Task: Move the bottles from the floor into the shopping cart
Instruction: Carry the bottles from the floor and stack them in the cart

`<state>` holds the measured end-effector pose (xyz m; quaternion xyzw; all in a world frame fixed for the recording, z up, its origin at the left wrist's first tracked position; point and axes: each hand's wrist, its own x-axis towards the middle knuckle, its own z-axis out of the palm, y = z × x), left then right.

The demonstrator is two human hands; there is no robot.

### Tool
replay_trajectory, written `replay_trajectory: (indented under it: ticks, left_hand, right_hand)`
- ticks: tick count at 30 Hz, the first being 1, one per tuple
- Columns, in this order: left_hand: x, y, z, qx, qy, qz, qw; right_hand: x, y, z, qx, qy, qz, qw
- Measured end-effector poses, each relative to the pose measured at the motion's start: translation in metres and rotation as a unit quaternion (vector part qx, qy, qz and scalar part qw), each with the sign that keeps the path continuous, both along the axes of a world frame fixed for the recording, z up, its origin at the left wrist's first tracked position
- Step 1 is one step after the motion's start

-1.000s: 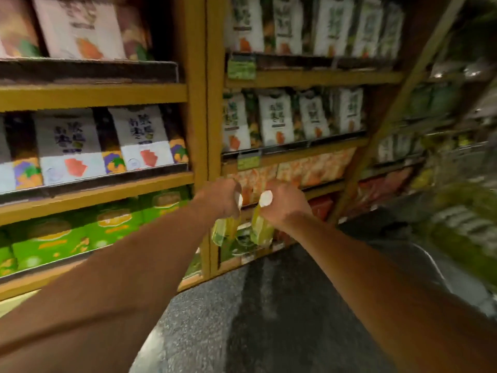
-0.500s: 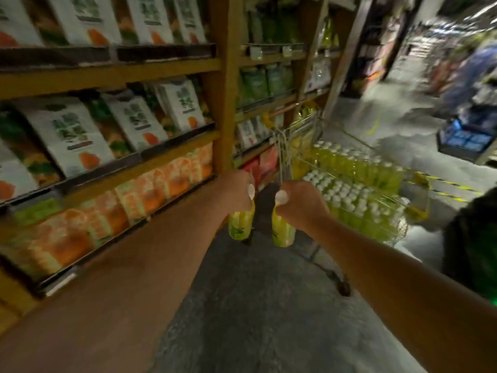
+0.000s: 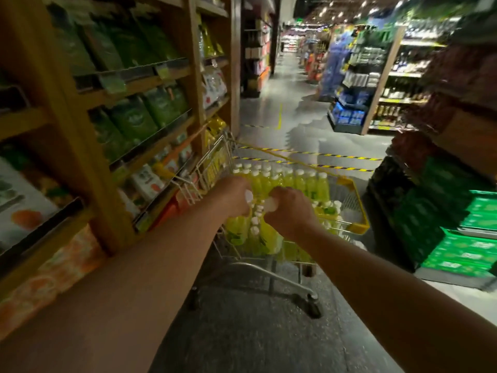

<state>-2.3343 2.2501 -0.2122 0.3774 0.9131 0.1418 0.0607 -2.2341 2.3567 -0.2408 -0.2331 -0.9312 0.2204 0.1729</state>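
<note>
— Bottles (image 3: pixel 285 179) are already standing in rows in the shopping cart (image 3: pixel 359 211); where are the two in hand sitting now?

— Both are hanging over the cart's near end; the left grip (image 3: pixel 234 196) is curling round the neck of the left bottle (image 3: pixel 238 230), and the right grip (image 3: pixel 291 211) is clasping the neck of the right bottle (image 3: pixel 270 239); their white caps are poking out side by side between the fists.

— What is changing, then?

— A second ago the same pair was being carried in front of the shelves (image 3: pixel 150 84) with no clear sight of the cart; half a second ago the cart was coming into sight beyond the hands; now it is lying straight ahead and beneath them; neither grip is loosening.

— Meaning what for the job?

— I am judging the carry to be nearly over and the lowering to be coming next; the rows at the cart's far end are looking packed, while bare mesh is showing at its right side, so room is probably remaining there; the caps crowding under the hands are calling for a careful set-down; whether more are waiting on the floor (image 3: pixel 255 332) behind the cart, I am not seeing.
</note>
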Motion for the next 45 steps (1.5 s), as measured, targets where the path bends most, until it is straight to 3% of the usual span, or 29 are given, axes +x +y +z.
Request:
replay_trajectory:
  ticks: [13,24,35,45]
  left_hand:
    - [-0.147,0.245,-0.043,0.01,0.007,-0.008,1.0]
    - [-0.251,0.411,-0.149,-0.008,-0.067,-0.065,0.996]
    - [-0.311,0.488,-0.23,-0.039,-0.109,-0.093,0.989]
    - [-0.333,0.493,-0.268,-0.015,-0.146,-0.006,0.989]
  right_hand:
    - [-0.129,0.246,-0.021,0.036,-0.03,-0.039,0.998]
    - [-0.23,0.395,-0.113,-0.011,-0.111,-0.092,0.989]
    - [-0.298,0.472,-0.191,-0.066,-0.173,-0.081,0.979]
    - [-0.336,0.49,-0.234,-0.032,-0.192,-0.014,0.981]
